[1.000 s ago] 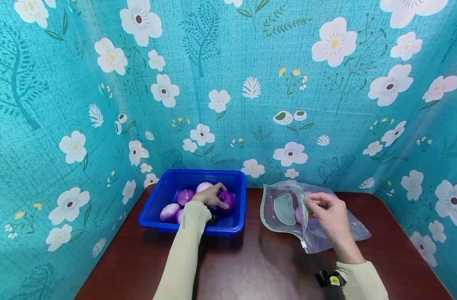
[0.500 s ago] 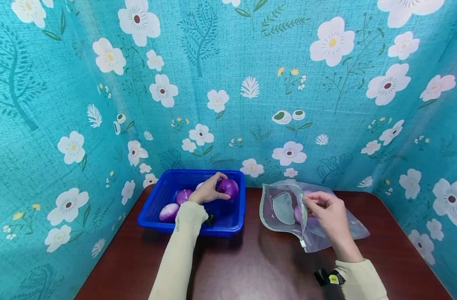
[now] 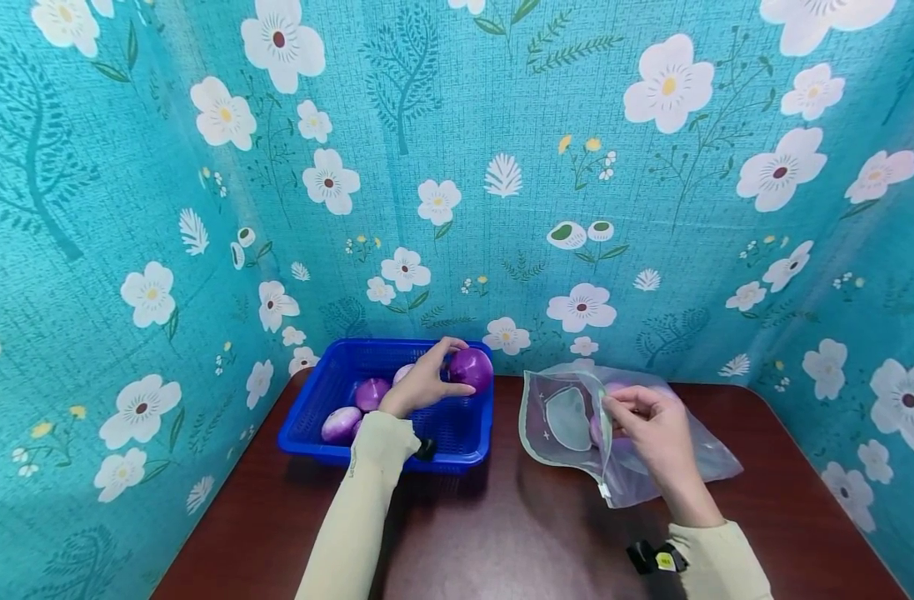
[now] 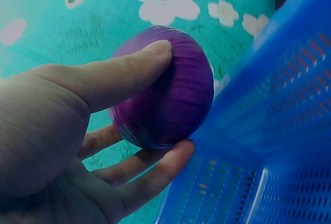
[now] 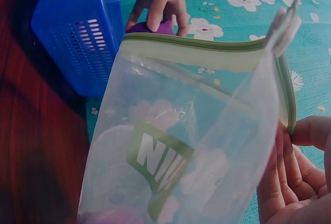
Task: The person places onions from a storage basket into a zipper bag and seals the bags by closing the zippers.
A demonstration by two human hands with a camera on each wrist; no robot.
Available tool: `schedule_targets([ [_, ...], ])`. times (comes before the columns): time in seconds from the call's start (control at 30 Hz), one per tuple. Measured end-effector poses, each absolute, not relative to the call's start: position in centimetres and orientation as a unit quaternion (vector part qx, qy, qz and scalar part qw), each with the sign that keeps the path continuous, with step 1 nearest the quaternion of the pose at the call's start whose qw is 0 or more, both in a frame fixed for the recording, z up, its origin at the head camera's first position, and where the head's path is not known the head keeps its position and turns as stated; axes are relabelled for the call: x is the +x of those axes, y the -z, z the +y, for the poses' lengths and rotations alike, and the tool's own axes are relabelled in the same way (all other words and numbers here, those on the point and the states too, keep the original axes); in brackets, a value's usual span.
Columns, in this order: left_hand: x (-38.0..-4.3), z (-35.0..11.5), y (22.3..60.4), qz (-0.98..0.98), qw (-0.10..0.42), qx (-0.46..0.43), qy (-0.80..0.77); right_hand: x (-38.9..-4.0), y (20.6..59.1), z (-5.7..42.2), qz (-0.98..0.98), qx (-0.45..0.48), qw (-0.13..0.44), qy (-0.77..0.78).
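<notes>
A round purple onion [image 3: 471, 370] is gripped between the thumb and fingers of my left hand [image 3: 427, 379], raised over the right rim of the blue basket [image 3: 307, 417]. The left wrist view shows the thumb across the onion [image 4: 181, 89] and fingertips under it. My right hand [image 3: 655, 429] pinches the edge of a translucent zip bag [image 3: 565, 425] on the table. In the right wrist view the bag [image 5: 150, 94] has a green zip edge, and its mouth stands apart. Something purple [image 5: 114, 216] shows through its lower part.
More purple onions lie in the basket, among them a paler one [image 3: 340, 425]; some are partly hidden by the left arm. A dark red-brown table [image 3: 486, 533] bears basket and bag. Flowered turquoise cloth [image 3: 457, 208] hangs behind and at both sides.
My left hand has lifted the onion up from inside the basket and carried it slightly right to the rim. The right hand holds the bag almost unmoved.
</notes>
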State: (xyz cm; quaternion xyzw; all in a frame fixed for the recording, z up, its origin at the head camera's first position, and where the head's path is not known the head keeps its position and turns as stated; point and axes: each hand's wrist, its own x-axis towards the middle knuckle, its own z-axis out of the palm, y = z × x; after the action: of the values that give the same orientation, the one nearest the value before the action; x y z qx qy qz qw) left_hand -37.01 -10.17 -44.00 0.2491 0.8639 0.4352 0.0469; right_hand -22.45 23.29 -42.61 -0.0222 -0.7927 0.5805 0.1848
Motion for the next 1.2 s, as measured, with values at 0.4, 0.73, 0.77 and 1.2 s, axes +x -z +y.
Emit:
schedule_targets([
  [0.4, -33.3, -8.5, 43.1, 0.817, 0.056, 0.300, -0.489, -22.6, 43.0, 23.2, -0.781, -0.027, 0.183, -0.596],
  [0.73, -30.7, -6.5, 42.9, 0.802, 0.075, 0.340, -0.484, -22.6, 43.1, 23.2, -0.782, -0.027, 0.185, -0.594],
  [0.77, -30.5, -6.3, 42.8, 0.802, 0.075, 0.344, -0.482, -22.6, 43.1, 23.3, -0.783, -0.028, 0.186, -0.593],
  [1.2, -29.6, -4.5, 43.6, 0.805, 0.053, 0.382, -0.451, -22.7, 42.7, 23.5, -0.791, -0.035, 0.187, -0.581],
])
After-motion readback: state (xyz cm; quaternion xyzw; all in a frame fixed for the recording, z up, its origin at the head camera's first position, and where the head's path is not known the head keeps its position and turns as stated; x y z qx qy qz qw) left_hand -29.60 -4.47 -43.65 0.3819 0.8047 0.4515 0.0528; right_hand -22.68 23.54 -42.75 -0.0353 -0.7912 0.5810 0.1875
